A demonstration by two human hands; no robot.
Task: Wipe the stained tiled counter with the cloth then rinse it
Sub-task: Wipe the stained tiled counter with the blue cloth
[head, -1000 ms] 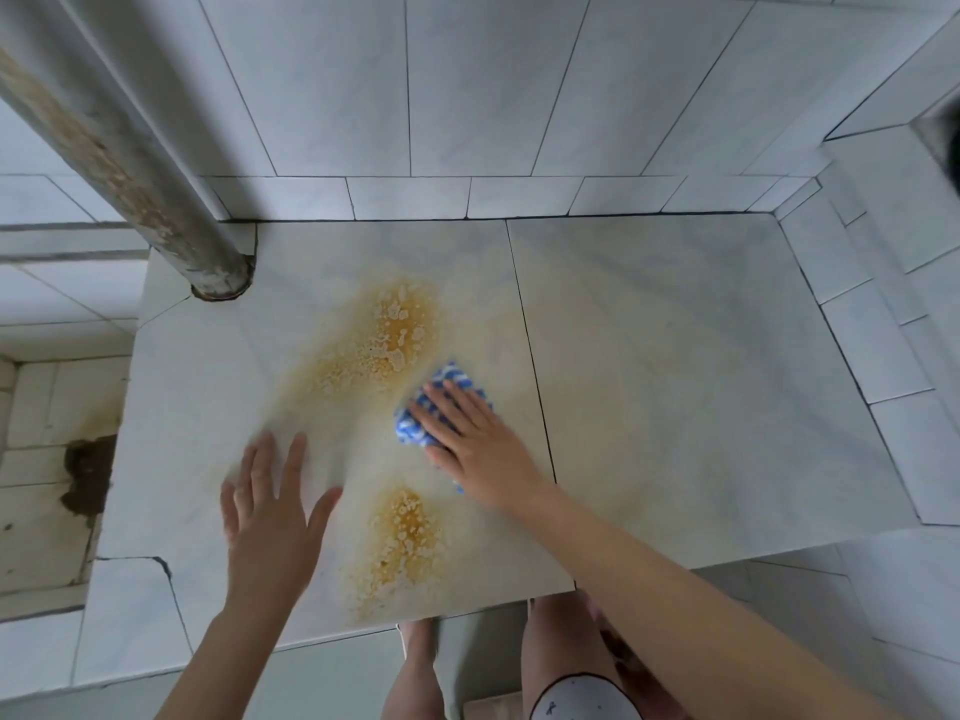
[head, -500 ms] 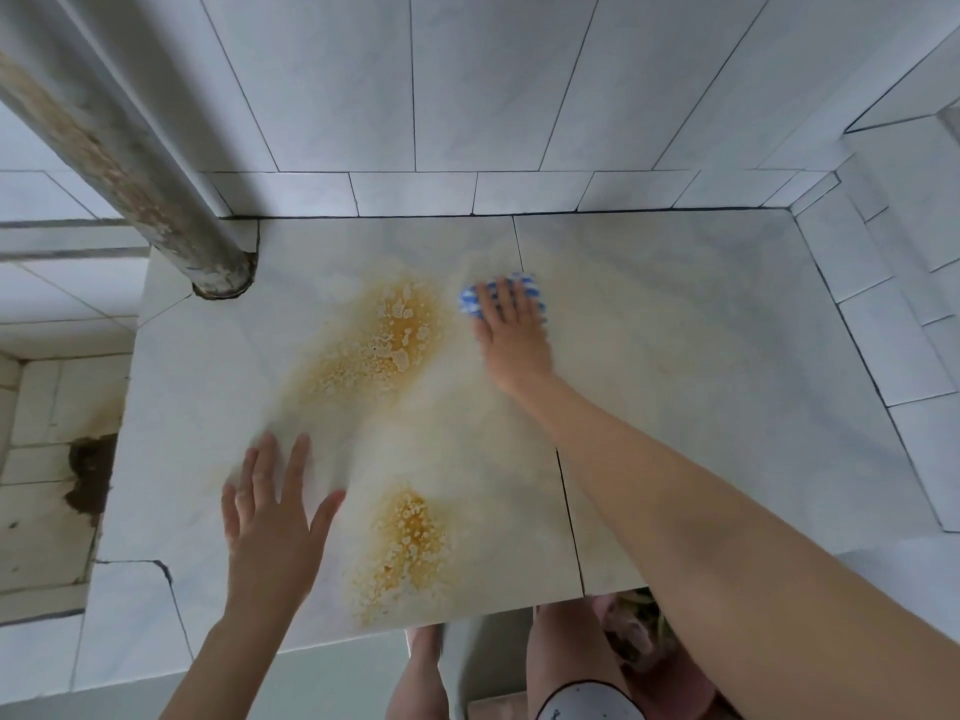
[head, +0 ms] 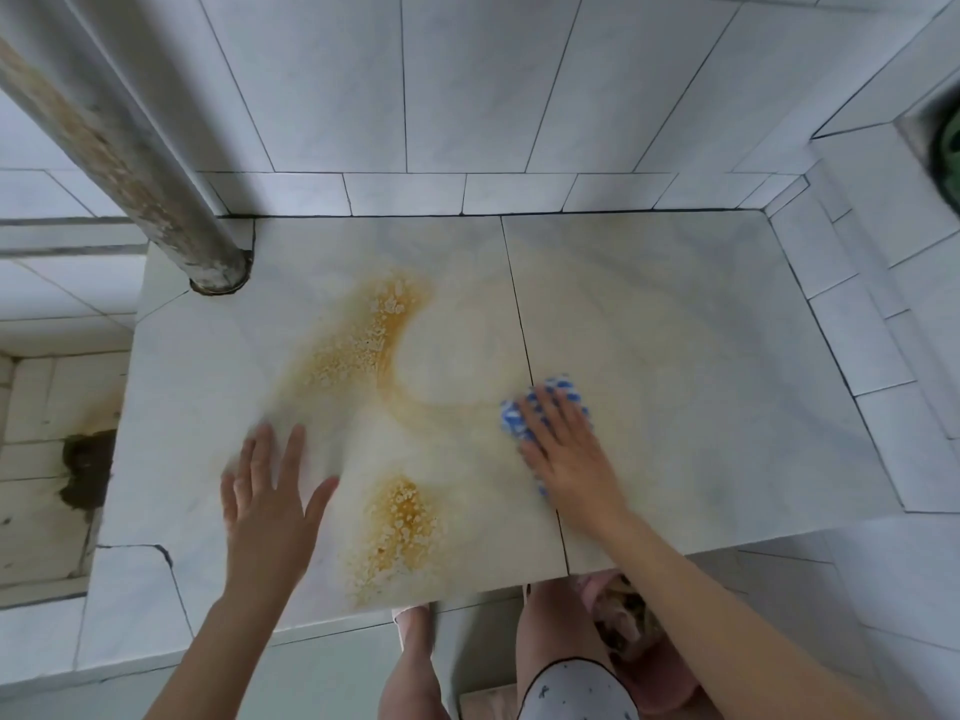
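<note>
"Hands first: where are they?"
"Both lie flat with straight fingers, well apart: left hand (head: pixel 270 504) on the bare counter (head: pixel 727 330), right hand (head: pixel 569 452) pressing the cloth (head: pixel 514 420)."
"And the counter?"
"Large stain (head: pixel 358 335) near the pipe (head: pixel 130 163), smaller stain (head: pixel 402 527) by the front edge, blue-checked cloth across the tile joint (head: pixel 519 314)."

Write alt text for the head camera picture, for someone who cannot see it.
Seen from above, a person's right hand presses a blue-and-white cloth flat on a pale tiled counter. Two orange-brown stains lie left of the cloth, and the left hand lies flat near them. A grimy pipe stands at the far left corner.
</note>
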